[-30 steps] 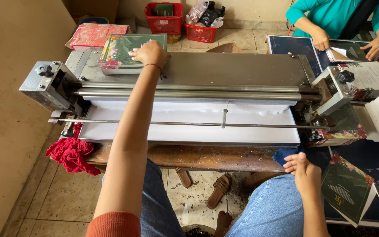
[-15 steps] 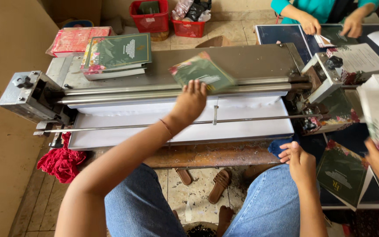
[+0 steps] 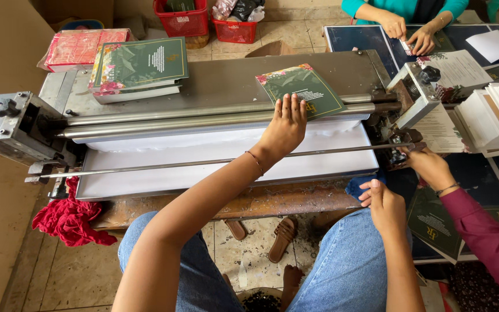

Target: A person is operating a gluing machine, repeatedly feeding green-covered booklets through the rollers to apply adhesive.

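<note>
left hand [image 3: 286, 126] flat on green card [image 3: 306, 88] at rollers [image 3: 203, 118], right hand [image 3: 383, 199] empty, loosely open

Pink wrapped package [image 3: 82, 47] (rectangular) lies behind the green stack [image 3: 138, 68].

We see even, soft daylight, bright throughout; shadows fall faint beneath the machine; the steel rollers [image 3: 203, 118] carry a mild sheen; focus holds sharp at centre; straight lines bow slightly toward the edges.
</note>
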